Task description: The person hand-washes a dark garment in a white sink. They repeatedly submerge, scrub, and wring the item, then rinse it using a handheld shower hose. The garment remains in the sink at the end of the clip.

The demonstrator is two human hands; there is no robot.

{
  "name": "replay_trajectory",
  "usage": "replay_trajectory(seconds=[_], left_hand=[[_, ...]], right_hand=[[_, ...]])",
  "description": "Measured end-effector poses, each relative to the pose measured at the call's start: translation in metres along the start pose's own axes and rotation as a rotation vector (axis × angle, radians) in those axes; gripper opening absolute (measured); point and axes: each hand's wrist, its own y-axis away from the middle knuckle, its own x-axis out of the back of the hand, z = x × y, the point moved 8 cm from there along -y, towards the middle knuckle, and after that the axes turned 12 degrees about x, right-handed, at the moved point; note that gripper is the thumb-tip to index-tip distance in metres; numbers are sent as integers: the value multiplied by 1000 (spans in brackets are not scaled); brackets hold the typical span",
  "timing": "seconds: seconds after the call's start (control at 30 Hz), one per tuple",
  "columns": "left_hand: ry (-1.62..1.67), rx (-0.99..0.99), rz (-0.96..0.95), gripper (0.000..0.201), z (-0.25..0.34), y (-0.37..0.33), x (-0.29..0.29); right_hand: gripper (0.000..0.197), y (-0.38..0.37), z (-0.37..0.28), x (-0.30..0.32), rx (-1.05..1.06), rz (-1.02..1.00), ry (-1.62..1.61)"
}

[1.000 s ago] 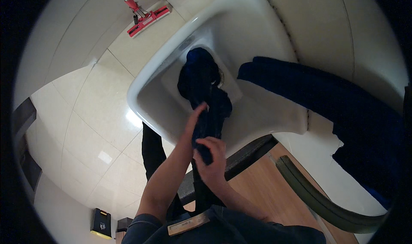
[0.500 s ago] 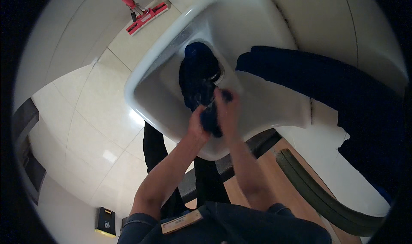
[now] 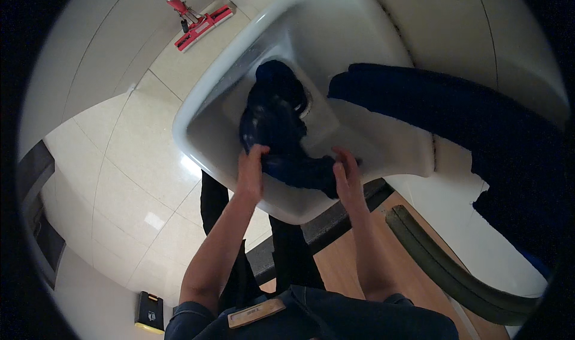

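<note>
A dark blue wet cloth (image 3: pixel 269 121) lies bunched in the white sink (image 3: pixel 359 23), beside the drain. Part of it is drawn out sideways toward me between my two hands. My left hand (image 3: pixel 251 171) grips the cloth at its left side, thumb on top. At the other end of the stretch, my right hand (image 3: pixel 349 178) has its fingers curled round the cloth's tip. Over the sink's right side hangs a second, larger dark blue cloth (image 3: pixel 431 97), touched by neither hand.
A mop with a red head (image 3: pixel 203 27) leans at the far left on the tiled floor (image 3: pixel 129 160). At the lower left stands a black box with yellow trim (image 3: pixel 150 312). A dark green curved padded strip (image 3: pixel 443 268) lies near a wood-coloured panel (image 3: pixel 347 262) at right.
My hands, close together around the cloth before, have moved apart, the left one leftward and the right one rightward. The cloth is now spread between them.
</note>
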Motion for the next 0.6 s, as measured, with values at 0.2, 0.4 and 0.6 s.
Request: replay_trajectory(seconds=[0.2,0.4,0.6], left_hand=[[54,-418,-231,34,49,41,5],[-12,-224,-441,37,61,90,-2],[-271,-104,-689,17,27,160,-57]], right_hand=[[55,34,-8,31,204,-357,828],[47,44,11,100,-45,43,333],[43,39,-14,75,11,357,113]])
